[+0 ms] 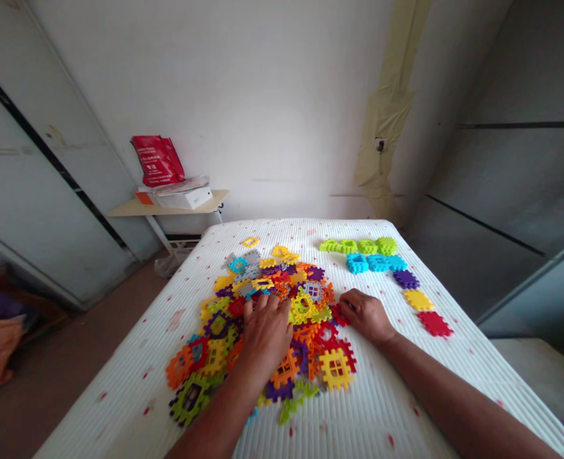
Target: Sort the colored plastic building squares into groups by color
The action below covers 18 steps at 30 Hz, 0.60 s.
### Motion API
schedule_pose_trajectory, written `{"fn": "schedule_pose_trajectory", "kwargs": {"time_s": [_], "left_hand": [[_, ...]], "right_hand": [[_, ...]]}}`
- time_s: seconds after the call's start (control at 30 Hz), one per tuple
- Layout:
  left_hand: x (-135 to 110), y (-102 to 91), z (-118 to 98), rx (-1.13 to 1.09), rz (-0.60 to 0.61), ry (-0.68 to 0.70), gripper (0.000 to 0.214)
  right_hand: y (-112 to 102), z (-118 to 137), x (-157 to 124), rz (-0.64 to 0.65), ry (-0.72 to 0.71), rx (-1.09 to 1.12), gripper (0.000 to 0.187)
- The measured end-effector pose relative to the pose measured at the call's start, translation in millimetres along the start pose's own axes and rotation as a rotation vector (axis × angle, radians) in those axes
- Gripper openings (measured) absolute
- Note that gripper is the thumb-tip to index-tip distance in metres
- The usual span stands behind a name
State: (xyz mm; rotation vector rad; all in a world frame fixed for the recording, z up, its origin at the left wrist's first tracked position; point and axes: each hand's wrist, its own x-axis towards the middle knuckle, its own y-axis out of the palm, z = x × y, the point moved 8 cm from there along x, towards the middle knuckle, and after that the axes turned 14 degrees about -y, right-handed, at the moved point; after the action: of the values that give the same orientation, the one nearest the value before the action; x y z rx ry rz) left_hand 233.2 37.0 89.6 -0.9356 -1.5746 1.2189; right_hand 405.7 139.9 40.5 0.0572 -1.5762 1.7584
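A heap of colourful plastic interlocking tiles with toothed edges lies on the white bed-like surface (378, 408). My left hand (267, 328) rests palm down on the middle of the heap, its fingers extended over the tiles. Beside its fingertips is a lime-and-yellow tile (303, 306). At the heap's right edge, my right hand (365, 313) has its fingers curled in. A red tile (340, 315) is by its fingertips, and whether the fingers grip anything is hidden. Nearer me lies a yellow window-frame tile (335, 369).
Right of the heap are a row of green tiles (368, 247), a row of blue tiles (378, 262), and single purple (406, 279), yellow (418, 299) and red (435, 324) tiles. A small table (129, 208) with a red bag (156, 160) stands back left.
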Motion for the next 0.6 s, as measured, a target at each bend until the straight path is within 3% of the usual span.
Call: {"fn": "schedule_pose_trajectory", "kwargs": {"time_s": [0.13,0.43,0.6], "left_hand": [[5.0,3.2,-0.6,0.023,0.024,0.011,0.037],[6.1,-0.4,-8.4,0.025,-0.016,0.072,0.024],[9.3,-7.4,3.8,-0.132,-0.042,0.039,0.028]], "right_hand": [[1.7,-2.0,-0.4,-0.001,0.01,0.012,0.028],[0.1,-1.8,1.0,0.002,0.023,0.039,0.025],[-0.5,-0.3,2.7,0.011,0.028,0.033,0.025]]}}
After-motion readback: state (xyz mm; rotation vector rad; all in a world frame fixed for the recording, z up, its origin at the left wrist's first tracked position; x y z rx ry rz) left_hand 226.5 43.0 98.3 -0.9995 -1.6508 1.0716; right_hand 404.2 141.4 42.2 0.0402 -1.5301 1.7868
